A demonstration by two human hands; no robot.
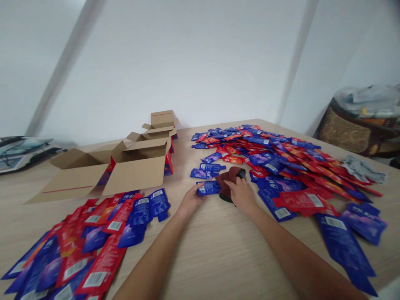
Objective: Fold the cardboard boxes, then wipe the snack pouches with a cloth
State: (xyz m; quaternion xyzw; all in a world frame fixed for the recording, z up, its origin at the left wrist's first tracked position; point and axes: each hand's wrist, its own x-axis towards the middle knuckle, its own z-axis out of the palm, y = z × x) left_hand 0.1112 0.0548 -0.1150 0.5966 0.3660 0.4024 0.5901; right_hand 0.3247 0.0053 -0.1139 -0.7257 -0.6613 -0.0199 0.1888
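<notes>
My left hand pinches the left end of a blue pouch with a white barcode, lying low over the table. Against the pouch's right end sits a brown-red cloth with black parts, bunched under the curled fingers of my right hand. Just beyond the pouch lie two more blue pouches, one flat and one slightly nearer. The tips of my right fingers are partly hidden by the cloth.
A large heap of red and blue pouches spreads across the right, with a grey cloth on its edge. Overlapping pouches lie at front left. Open cardboard boxes stand behind them. A patterned chair is far right.
</notes>
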